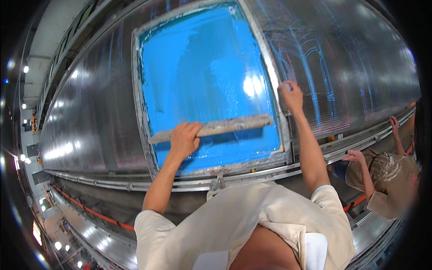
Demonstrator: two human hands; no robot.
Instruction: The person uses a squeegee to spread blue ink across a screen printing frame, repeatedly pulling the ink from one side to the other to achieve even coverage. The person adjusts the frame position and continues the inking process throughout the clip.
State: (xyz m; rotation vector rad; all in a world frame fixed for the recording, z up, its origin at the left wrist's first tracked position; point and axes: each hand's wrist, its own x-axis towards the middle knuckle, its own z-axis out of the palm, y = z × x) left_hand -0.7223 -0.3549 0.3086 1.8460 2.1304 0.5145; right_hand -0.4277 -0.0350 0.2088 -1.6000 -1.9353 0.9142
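Observation:
A screen-printing frame (136, 90) lies in front of me, its mesh coated with wet blue ink (180, 76). Across the near part of the mesh runs a long squeegee (238, 126) with a pale, worn handle. My left hand (185, 138) is wrapped over the squeegee near its left end. At the right edge of the frame, the fingers of my right hand (292, 96) are curled round the rim; a small grey part shows between them. The mesh under the squeegee is partly hidden.
The long dark printing table (85, 121) stretches to both sides, with blue and pink printed lines (310, 72) to the right. A metal rail (180, 184) with a clamp (217, 180) runs along its near edge. Another person (382, 171) stands at the table on the right.

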